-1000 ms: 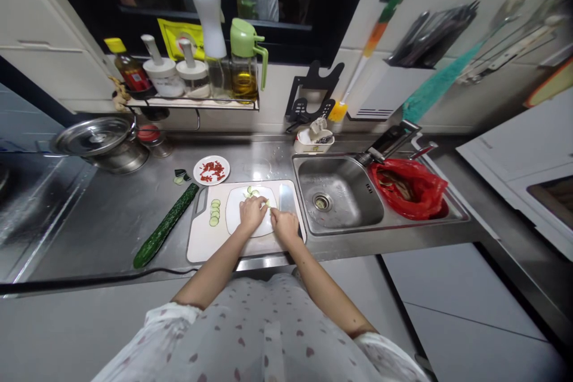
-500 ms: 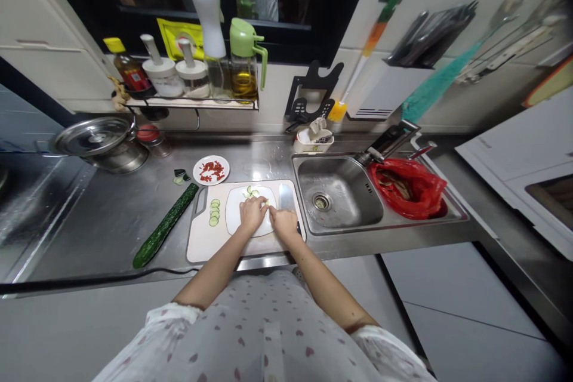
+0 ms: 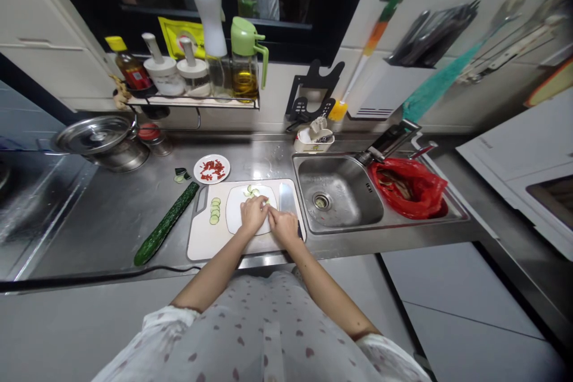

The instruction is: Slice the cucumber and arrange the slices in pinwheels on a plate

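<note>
Over a white plate (image 3: pixel 233 212) on the cutting board, my left hand (image 3: pixel 253 215) and my right hand (image 3: pixel 283 227) meet at the fingertips, both closed in a pinch. A small pale-green bit, seemingly a cucumber slice, shows between them, mostly covered by the fingers. Several cucumber slices (image 3: pixel 251 192) lie on the plate's far side. A row of cucumber slices (image 3: pixel 215 211) rests on the board (image 3: pixel 201 243) to the left. Beside my right hand lies a kitchen knife (image 3: pixel 287 198), its dark handle partly hidden by that hand.
Left of the board lie a long cucumber (image 3: pixel 166 225) and cut cucumber ends (image 3: pixel 181 175). Behind stands a small plate (image 3: pixel 197 171) of chopped red pieces. To the right are the sink (image 3: pixel 344 209) and a red bag (image 3: pixel 409 191). A lidded pot (image 3: pixel 111 152) stands at back left.
Both hands stay pinched together over the plate, with only a slight shift of the fingers. The view has moved very slightly; the board, knife and cucumber lie as before.
</note>
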A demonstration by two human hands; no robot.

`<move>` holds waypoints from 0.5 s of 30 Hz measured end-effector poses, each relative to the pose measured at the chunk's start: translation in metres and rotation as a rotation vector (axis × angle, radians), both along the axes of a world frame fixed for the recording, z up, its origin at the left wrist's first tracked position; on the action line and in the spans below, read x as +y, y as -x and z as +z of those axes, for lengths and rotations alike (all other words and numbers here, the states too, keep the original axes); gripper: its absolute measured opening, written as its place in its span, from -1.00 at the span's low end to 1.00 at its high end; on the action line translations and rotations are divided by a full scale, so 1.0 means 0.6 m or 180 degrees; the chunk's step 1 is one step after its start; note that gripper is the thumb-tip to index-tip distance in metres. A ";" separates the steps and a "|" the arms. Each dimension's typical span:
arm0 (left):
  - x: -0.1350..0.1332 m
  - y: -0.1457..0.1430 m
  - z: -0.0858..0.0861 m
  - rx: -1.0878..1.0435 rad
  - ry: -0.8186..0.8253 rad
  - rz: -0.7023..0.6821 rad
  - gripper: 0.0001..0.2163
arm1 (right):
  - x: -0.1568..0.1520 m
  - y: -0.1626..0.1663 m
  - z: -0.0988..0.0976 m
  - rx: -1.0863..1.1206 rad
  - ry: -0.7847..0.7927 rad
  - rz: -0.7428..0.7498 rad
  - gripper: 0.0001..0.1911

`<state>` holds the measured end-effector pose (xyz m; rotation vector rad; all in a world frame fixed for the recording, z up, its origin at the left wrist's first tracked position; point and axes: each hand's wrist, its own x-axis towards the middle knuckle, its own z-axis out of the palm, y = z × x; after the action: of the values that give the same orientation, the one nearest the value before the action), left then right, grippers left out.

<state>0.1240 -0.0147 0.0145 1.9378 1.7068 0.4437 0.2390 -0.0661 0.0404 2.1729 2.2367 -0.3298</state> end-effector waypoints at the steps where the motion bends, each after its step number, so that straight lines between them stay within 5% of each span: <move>1: -0.006 0.002 0.002 -0.0044 -0.0017 0.0023 -0.78 | -0.005 0.001 0.000 0.0030 -0.0063 0.0019 -0.61; 15: -0.102 0.103 0.004 -0.0446 -0.0105 0.0626 -0.79 | -0.055 0.027 -0.002 0.0402 -0.0358 0.0414 -0.65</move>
<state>0.0621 -0.0757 0.0168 1.7238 1.8149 0.6675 0.2226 -0.0989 0.0392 2.0989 2.5084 -0.3562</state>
